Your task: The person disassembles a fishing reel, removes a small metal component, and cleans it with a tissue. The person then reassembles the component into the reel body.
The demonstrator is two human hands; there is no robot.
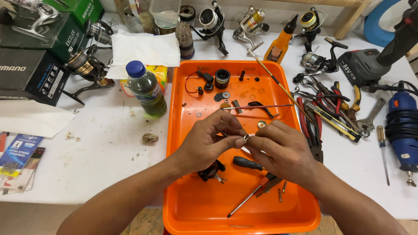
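Orange tray (183, 130) lies under both hands; left hand (209, 143) and right hand (283, 150) meet fingertip to fingertip, pinching a small metal ring (246, 137), perhaps a washer, between them, equally near each. Black-handled screwdriver (247, 163) lies just beneath, pliers (313, 130) right

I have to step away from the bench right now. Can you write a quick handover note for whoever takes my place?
Left hand and right hand together pinch a small metal ring over the orange tray.
In the tray: a partly stripped reel body, spool, washers, loose screwdriver.
Done: reel taken apart.
Left: the small parts lie loose, unassembled.
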